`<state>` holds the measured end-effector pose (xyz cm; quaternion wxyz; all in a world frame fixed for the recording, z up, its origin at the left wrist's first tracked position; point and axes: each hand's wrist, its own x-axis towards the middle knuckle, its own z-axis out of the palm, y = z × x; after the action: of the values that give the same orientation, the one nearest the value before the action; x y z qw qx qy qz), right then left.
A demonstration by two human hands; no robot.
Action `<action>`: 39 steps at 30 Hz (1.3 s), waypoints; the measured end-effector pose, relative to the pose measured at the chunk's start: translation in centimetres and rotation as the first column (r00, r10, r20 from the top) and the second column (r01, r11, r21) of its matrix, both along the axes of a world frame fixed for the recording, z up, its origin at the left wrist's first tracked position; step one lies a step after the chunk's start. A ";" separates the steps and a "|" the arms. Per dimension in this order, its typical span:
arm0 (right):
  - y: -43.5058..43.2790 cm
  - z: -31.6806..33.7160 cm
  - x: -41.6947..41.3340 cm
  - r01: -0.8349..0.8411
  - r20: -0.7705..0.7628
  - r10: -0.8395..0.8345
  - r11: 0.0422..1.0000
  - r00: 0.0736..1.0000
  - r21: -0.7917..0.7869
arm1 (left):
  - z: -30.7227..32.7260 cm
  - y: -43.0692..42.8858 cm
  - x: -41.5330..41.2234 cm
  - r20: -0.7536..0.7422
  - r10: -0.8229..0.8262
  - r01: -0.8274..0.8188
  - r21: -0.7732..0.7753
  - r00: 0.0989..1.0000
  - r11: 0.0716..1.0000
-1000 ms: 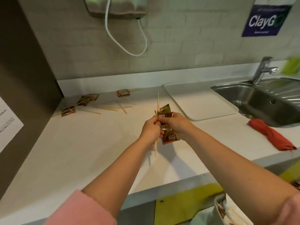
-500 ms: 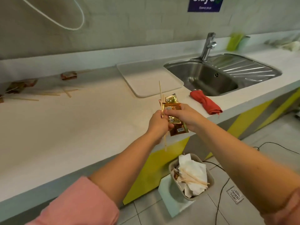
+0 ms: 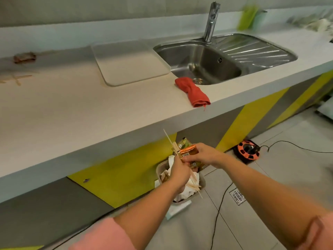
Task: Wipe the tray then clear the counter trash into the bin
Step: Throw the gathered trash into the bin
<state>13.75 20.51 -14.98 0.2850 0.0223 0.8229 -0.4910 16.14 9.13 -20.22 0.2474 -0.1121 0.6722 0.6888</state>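
My left hand (image 3: 179,171) grips a bunch of thin wooden sticks (image 3: 170,141) that poke up and down out of the fist. My right hand (image 3: 204,156) pinches several brown and orange sachets (image 3: 188,152). Both hands are below the counter edge, directly above the grey bin (image 3: 160,170), which stands on the floor full of paper and sticks. The white tray (image 3: 129,64) lies flat on the counter left of the sink. A red cloth (image 3: 192,92) lies crumpled at the counter's front edge. More sachets (image 3: 24,57) and sticks (image 3: 16,79) lie at the counter's far left.
The steel sink (image 3: 207,64) with its tap (image 3: 210,20) sits to the right of the tray. An orange cable reel (image 3: 246,150) and black cables (image 3: 219,210) lie on the floor beside the bin. A floor drain (image 3: 237,196) is to the right. A green bottle (image 3: 247,17) stands behind the sink.
Both hands have carried the sticks and sachets off the counter, down and right, until they hang over the bin. My view has swung right and down with them.
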 end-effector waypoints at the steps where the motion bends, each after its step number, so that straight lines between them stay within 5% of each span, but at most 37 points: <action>1: 0.1 -0.9 -0.2 -0.030 0.021 0.029 0.999 0.999 0.041 | -0.7 0.4 0.4 0.056 0.024 -0.026 0.036 0.998 0.999; 8: -0.7 -9.9 -1.9 -0.204 0.151 0.166 0.936 0.975 0.288 | -5.8 0.3 0.6 0.417 0.101 -0.161 0.112 0.903 0.981; 15: -1.2 -15.8 -3.5 -0.299 0.189 0.241 0.867 0.952 0.398 | -9.8 0.5 -0.8 0.566 0.162 -0.247 0.076 0.808 0.966; 21: -0.4 -18.0 -4.1 -0.251 0.130 0.215 0.805 0.968 0.537 | -11.6 0.4 -2.2 0.609 0.145 -0.145 -0.049 0.780 0.988; 30: -0.1 -15.0 -4.3 -0.337 0.185 0.282 0.770 0.941 0.541 | -9.6 -1.5 -3.5 0.498 0.189 -0.158 -0.105 0.846 0.982; 39: -4.6 -6.5 -4.5 -0.525 0.241 0.478 0.647 0.844 0.553 | -2.0 -5.4 -3.5 0.250 -0.192 0.286 -0.427 0.949 0.858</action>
<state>9.28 15.89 -21.49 0.4174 -0.0992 0.8971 -0.1056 12.61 3.74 -22.25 0.3636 -0.1504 0.7962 0.4597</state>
